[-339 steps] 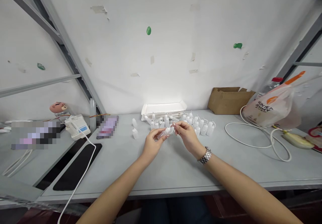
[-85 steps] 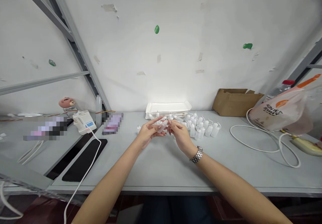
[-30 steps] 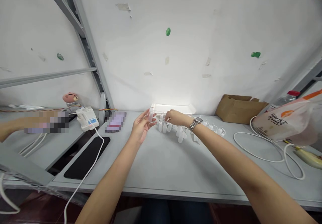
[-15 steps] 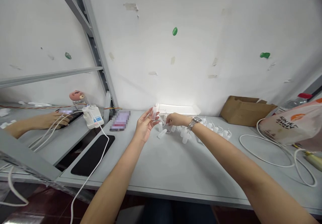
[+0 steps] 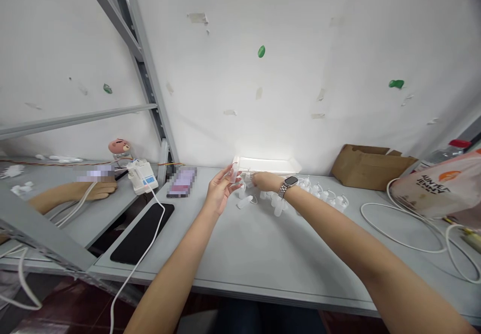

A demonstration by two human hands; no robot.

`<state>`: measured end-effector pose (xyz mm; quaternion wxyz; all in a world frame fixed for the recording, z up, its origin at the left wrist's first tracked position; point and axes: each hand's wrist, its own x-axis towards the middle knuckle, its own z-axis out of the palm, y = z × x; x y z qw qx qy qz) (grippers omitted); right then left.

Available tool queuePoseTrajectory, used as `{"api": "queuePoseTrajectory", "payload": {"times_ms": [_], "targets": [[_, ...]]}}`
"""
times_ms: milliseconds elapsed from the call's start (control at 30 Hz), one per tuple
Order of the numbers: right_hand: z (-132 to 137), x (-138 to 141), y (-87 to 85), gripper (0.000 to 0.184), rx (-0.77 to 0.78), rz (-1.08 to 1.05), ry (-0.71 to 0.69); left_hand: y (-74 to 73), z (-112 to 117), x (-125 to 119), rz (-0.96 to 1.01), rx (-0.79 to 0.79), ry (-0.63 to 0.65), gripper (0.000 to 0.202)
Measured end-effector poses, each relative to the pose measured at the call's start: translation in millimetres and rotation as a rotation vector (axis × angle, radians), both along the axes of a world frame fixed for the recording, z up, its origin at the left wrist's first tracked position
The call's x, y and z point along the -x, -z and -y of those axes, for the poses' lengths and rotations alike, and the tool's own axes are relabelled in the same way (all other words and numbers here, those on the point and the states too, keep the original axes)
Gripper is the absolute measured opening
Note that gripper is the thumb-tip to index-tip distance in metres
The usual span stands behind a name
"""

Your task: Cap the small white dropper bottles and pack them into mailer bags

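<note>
My left hand [image 5: 221, 188] is closed round a small translucent plastic bottle [image 5: 235, 172], held upright above the table. Just to its right, my right hand [image 5: 263, 180] has its fingers drawn together near small white plastic parts [image 5: 248, 178]. What those fingers pinch is too small and hidden to tell. Below the hands, another small bottle [image 5: 244, 202] lies on its side. Several more small clear bottles [image 5: 278, 206] with looped cap straps lie beside and beyond my right wrist. Behind both hands a shallow white tray [image 5: 276, 164] rests against the wall.
To the right are a cardboard box [image 5: 370, 166], a plastic bag [image 5: 439, 184] and a looped white cable [image 5: 402, 241]. A phone [image 5: 182, 182], a black mat [image 5: 143, 234] and a white device [image 5: 142, 176] lie left. Past the metal post, another person's hand [image 5: 99, 189] rests on the neighbouring table.
My right hand has shifted slightly, its wrist turning so the watch face now shows. My left hand still holds the bottle. The other person's hand lies flatter, and the camera view has moved a little.
</note>
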<state>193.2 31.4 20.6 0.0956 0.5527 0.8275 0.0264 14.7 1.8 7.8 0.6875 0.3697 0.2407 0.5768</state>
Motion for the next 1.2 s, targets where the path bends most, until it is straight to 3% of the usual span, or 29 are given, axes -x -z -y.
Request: {"api": "queuePoseTrajectory", "payload": {"times_ms": [167, 467, 933, 1200], "targets": [[0.1, -9.6, -13.5, 0.026, -0.019, 0.024, 0.033, 0.6, -0.3, 0.2, -0.012, -0.005, 0.000, 0.037], [1.0, -13.2, -0.8, 0.029, 0.026, 0.039, 0.053, 2.9, -1.3, -0.3, -0.026, -0.013, 0.004, 0.036], [-6.2, -11.8, 3.2, 0.022, 0.078, 0.042, 0.128, 2.2, -0.1, -0.3, -0.015, -0.013, 0.012, 0.036], [-1.2, -8.7, 1.3, 0.019, 0.018, -0.038, 0.129, 1.5, 1.1, -0.9, -0.052, 0.007, 0.002, 0.038]]}}
